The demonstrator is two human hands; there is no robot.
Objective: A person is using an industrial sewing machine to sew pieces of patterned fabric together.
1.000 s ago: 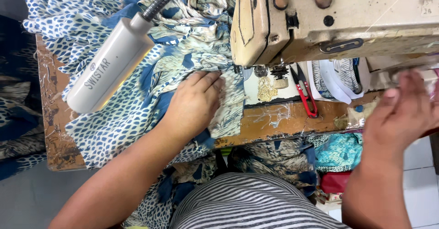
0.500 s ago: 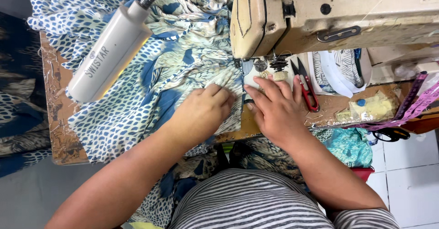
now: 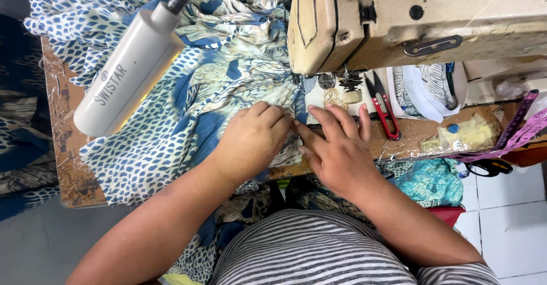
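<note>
Both hands rest side by side on the blue-and-cream patterned fabric [image 3: 188, 120], just in front of the needle area of the beige sewing machine [image 3: 421, 17]. The left hand [image 3: 250, 140] lies knuckles-up with its fingers curled and pressed down on the cloth, gripping nothing that can be seen. The right hand [image 3: 336, 148] lies flat beside it, touching it, fingers stretched out and slightly spread toward the presser foot [image 3: 327, 83]. The fabric spreads leftward across the worn wooden tabletop [image 3: 60, 142] and bunches up behind the machine head. A white gooseneck lamp [image 3: 128, 71] hangs over the cloth. Red thread snips [image 3: 384, 108] lie just right of the right hand.
</note>
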